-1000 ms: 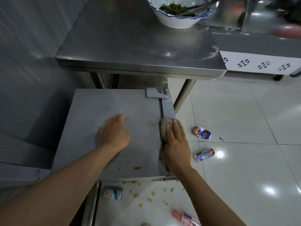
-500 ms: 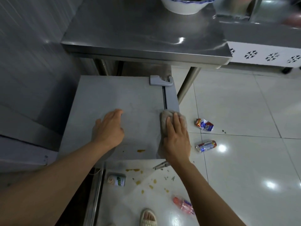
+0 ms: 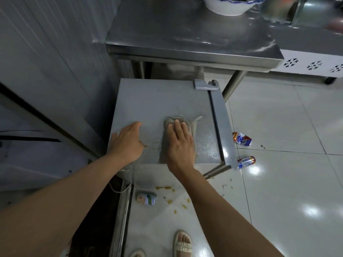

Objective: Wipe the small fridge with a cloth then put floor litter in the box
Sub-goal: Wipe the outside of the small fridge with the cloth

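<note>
The small grey fridge [image 3: 157, 101] stands below me under a steel table. My right hand [image 3: 181, 143] presses a grey cloth [image 3: 193, 125] flat on the middle of the fridge top, fingers straight. My left hand [image 3: 127, 143] rests flat on the top's left part, beside a few brown stains [image 3: 151, 143]. Litter lies on the white floor: a crumpled wrapper [image 3: 242, 139], a red and blue can [image 3: 246, 161] and a small green and white carton [image 3: 146, 198]. No box is in view.
A steel table [image 3: 185, 34] overhangs the fridge's back and carries a white bowl [image 3: 230, 5]. A grey wall panel [image 3: 46, 52] is on the left. Yellow spills [image 3: 178, 201] dot the tiles near my sandalled foot [image 3: 182, 242]. A metal rail [image 3: 120, 219] runs along the floor.
My right hand has slid the cloth leftward from the fridge's right edge to the middle of the top. The view has shifted, with the fridge now further right in frame.
</note>
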Demonstrator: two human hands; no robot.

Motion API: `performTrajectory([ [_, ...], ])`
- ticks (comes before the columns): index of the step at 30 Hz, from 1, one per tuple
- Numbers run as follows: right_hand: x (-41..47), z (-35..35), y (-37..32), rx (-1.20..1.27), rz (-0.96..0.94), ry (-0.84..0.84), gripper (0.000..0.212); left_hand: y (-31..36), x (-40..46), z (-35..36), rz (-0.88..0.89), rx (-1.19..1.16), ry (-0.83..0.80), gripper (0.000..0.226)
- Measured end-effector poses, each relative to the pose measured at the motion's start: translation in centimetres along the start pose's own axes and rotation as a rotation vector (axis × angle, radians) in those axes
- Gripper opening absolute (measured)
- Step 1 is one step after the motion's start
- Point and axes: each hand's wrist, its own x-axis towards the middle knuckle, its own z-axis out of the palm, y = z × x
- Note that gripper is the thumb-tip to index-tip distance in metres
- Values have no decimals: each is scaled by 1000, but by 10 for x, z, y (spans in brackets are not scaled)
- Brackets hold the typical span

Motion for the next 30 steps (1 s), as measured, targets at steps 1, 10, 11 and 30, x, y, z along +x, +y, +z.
performTrajectory([
  [1,-2,-5,6,-8,-68,-14,56,0,-2,-1,3,-9,0,51],
  [10,4,-19,27,-48,297,117,58,-24,-16,-7,-56,-3,60,59],
  [11,5,-11,10,-43,257,137,60,-27,-16,-7,-60,-9,67,58],
  [30,-15,20,-55,68,-304,13,53,-54,-52,-5,-90,-364,148,58],
])
